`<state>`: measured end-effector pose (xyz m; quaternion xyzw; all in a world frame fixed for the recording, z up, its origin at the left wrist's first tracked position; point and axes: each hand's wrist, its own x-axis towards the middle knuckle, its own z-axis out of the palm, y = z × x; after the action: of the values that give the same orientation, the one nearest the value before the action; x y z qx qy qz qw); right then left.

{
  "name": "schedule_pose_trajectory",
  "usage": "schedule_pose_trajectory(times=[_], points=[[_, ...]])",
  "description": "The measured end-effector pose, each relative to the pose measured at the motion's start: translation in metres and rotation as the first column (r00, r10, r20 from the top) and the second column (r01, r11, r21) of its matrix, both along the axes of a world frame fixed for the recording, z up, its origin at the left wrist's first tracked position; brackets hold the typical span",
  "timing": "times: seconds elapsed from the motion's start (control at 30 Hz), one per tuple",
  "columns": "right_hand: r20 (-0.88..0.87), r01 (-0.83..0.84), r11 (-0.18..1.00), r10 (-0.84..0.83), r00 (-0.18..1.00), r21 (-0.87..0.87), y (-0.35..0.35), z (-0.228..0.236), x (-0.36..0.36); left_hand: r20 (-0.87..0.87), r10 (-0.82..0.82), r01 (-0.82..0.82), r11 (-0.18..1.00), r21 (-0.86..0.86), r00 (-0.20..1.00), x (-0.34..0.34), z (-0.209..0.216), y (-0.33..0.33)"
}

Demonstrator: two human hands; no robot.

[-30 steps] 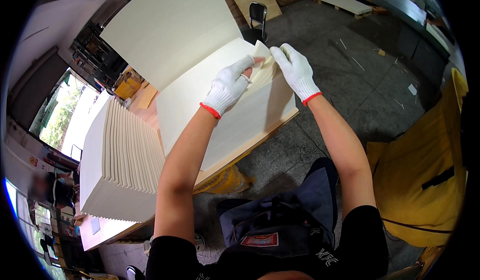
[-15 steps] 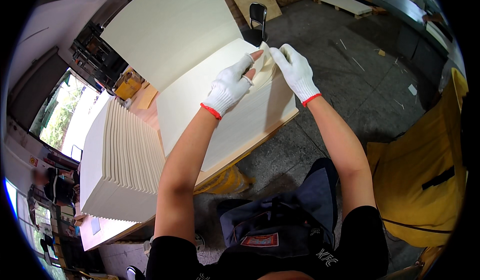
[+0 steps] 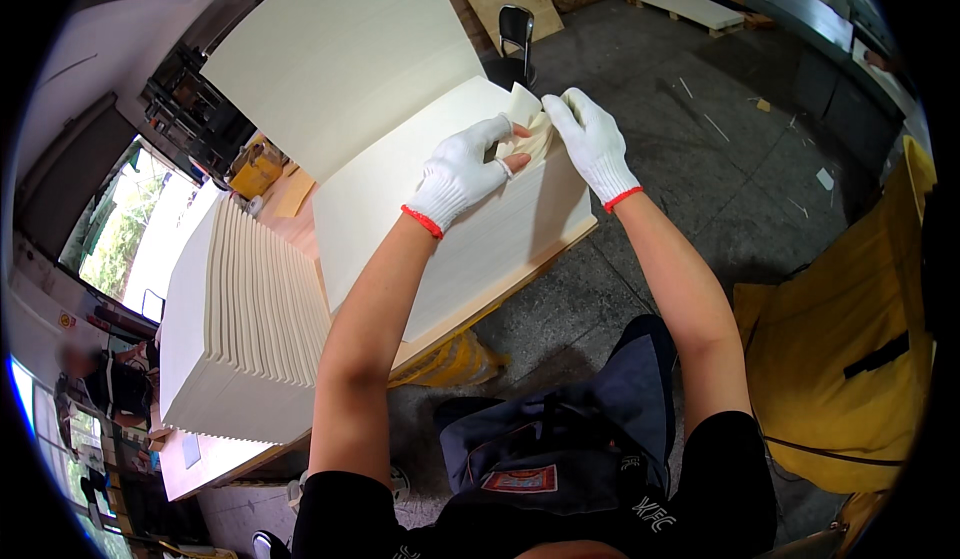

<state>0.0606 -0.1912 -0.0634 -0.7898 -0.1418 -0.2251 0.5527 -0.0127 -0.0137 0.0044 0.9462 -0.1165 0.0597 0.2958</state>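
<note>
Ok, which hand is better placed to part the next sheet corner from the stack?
Left, probably: the left hand has bare fingertips at the curled sheet corners, which should grip paper better. The right hand, its visible fingers gloved, is at the right edge of the paper stack.

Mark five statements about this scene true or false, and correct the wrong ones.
1. The left hand and right hand wear white gloves. True.
2. The left hand is fully covered. False: bare fingertips poke out of its glove.
3. The chair is yellow. False: the chair is black.
4. The ridged stack stands left of the sheet stack under the left hand. True.
5. A large pale sheet stands raised beyond the sheet stack. True.
</note>
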Motion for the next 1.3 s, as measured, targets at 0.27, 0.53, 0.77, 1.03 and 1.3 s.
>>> schedule_pose_trajectory(times=[0.27, 0.53, 0.77, 1.03, 1.3], points=[[-0.034, -0.051, 0.998, 0.052, 0.998, 0.037, -0.001, 0.004, -0.004, 0.018, -0.008, 0.010, 0.996, -0.085, 1.000, 0.000, -0.002, 0.001], [-0.023, 0.006, 0.999, -0.005, 1.000, 0.033, 0.001, 0.000, -0.004, 0.067, -0.036, 0.032, 0.998, 0.060, 0.997, 0.003, -0.005, 0.003], [-0.012, 0.010, 0.999, -0.010, 1.000, 0.034, 0.002, -0.001, -0.004, 0.048, -0.013, 0.010, 0.998, 0.054, 0.999, 0.003, -0.004, 0.003], [-0.065, -0.008, 1.000, 0.009, 0.998, 0.021, 0.001, 0.005, -0.007, 0.096, -0.027, 0.029, 0.999, -0.021, 0.995, 0.004, -0.007, 0.005], [-0.062, 0.010, 1.000, -0.009, 0.998, 0.026, 0.000, 0.002, -0.005, 0.022, 0.017, -0.020, 0.993, 0.119, 1.000, -0.002, 0.002, -0.006]])
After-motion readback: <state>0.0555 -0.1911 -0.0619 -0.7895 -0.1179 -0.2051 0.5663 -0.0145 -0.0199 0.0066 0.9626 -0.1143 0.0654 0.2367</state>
